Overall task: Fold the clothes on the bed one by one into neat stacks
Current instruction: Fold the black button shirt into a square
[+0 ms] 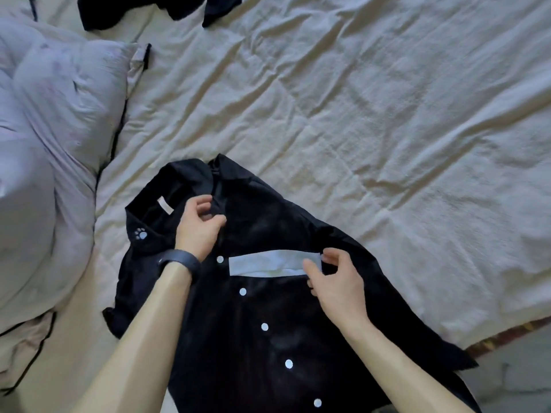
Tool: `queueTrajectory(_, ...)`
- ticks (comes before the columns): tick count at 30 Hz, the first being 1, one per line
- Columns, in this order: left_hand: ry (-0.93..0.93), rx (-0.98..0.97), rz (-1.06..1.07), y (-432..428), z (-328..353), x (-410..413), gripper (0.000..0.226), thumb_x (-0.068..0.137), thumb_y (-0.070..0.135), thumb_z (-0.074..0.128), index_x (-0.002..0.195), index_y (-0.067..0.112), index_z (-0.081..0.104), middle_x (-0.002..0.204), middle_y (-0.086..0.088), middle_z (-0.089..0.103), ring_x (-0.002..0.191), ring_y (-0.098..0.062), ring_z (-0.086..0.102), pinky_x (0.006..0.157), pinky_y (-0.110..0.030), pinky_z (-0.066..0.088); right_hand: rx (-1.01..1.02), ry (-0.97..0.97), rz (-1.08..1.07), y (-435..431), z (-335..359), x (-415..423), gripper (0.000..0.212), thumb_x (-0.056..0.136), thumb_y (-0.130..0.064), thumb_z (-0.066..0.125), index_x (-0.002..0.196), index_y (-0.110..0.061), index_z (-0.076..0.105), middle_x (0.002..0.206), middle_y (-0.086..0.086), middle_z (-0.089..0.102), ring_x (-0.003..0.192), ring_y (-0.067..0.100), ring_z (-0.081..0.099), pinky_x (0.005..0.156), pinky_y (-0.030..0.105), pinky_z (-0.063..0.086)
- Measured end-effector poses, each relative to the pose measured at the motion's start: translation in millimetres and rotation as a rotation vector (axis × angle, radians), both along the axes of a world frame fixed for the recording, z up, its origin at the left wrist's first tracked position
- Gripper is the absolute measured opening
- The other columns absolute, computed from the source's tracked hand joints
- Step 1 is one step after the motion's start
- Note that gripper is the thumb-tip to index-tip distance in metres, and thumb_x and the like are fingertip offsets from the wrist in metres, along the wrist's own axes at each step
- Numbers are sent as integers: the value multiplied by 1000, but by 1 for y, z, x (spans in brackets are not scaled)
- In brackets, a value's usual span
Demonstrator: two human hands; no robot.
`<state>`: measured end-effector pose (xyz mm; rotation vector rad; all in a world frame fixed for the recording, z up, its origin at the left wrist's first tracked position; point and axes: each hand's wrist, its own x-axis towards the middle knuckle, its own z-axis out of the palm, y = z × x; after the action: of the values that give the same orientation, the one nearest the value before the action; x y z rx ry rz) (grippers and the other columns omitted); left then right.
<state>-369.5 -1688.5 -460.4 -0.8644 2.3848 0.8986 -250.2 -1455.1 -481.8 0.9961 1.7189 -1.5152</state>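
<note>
my left hand (199, 226) reaches forward, fingers curled, pinching the front opening of the black shirt (268, 338) just below the collar — dark band (180, 261) on that wrist. my right hand (337, 283) pinches the shirt at the right end of its pale chest strip (268, 265). shirt lies spread at the near edge of the bed (357, 114). white paw print (140, 234) on collar; neck label (165, 205) unreadable.

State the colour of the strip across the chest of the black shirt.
The strip is pale grey-blue against the black shirt; the head view shows it.
</note>
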Motion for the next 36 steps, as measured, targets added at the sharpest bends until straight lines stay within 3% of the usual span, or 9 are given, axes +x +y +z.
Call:
queueTrajectory(3, 18, -32, 104, 14, -15, -41, 62, 88, 41, 74, 137, 15, 47, 121, 2, 54, 115, -18, 56, 103, -32, 43, -123, -111, -294, -10, 3, -31, 38, 88, -49, 74, 112, -25, 57, 112, -12, 64, 72, 9, 73, 69, 33, 63)
queueTrajectory(6, -121, -101, -2, 20, -24, -71, 73, 87, 58, 67, 141, 13, 47, 125, 3, 55, 118, -20, 54, 95, -31, 40, -184, -190, -424, -17, 4, -55, 38, 86, -54, 74, 99, -21, 59, 100, -5, 65, 74, 14, 73, 59, 29, 58)
queueTrajectory(11, -220, -138, -165, 9, -38, -98, 52, 89, 50, 69, 125, 13, 67, 124, -5, 68, 109, -24, 65, 100, -39, 51, -361, -331, -671, -16, -4, -74, 30, 91, -34, 76, 103, -14, 58, 106, -1, 61, 71, 14, 70, 52, 23, 54)
queueTrajectory(16, -67, 57, -72, 15, -45, -110, 33, 91, 39, 72, 117, 19, 67, 111, -2, 69, 84, -10, 63, 72, -21, 51, -414, -292, -754, -11, -12, -64, 13, 94, -19, 73, 90, -21, 61, 103, 1, 67, 70, 10, 69, 54, 22, 57)
queueTrajectory(21, -29, -52, -138, 28, -47, -97, 43, 94, 44, 65, 129, 22, 57, 109, 6, 60, 105, -15, 59, 95, -30, 48, -152, -114, -391, -15, -17, -46, 22, 91, -39, 74, 96, -24, 60, 97, -10, 67, 68, 13, 73, 57, 29, 60)
queueTrajectory(26, 336, -220, -94, 46, -42, -22, 55, 92, 35, 63, 142, 22, 45, 134, -4, 49, 119, -18, 53, 101, -30, 42, 182, -39, 256, -9, -14, -27, 50, 89, -52, 65, 126, -24, 47, 118, -11, 57, 100, 16, 64, 86, 41, 56)
queueTrajectory(30, 331, -401, -139, 66, -51, 64, 57, 89, 38, 61, 142, 20, 49, 148, -4, 42, 133, -24, 45, 108, -45, 39, 461, 109, 658, 3, 0, -28, 39, 95, -52, 56, 111, -20, 40, 104, -6, 52, 81, 23, 57, 66, 36, 42)
queueTrajectory(33, 194, -446, -144, 81, -63, 109, 67, 92, 50, 54, 150, 22, 40, 161, -7, 29, 147, -27, 30, 118, -56, 26, 599, 418, 740, 6, -1, -40, 26, 97, -44, 56, 92, -20, 47, 88, -5, 53, 66, 21, 53, 52, 28, 32)
queueTrajectory(36, 45, -433, -225, 88, -79, 128, 85, 87, 69, 33, 160, 31, 10, 169, -5, 0, 155, -24, -2, 122, -54, 1, 602, 876, 722, -27, -17, -72, 19, 95, -31, 57, 100, -14, 63, 100, 5, 64, 87, 27, 59, 63, 34, 46)
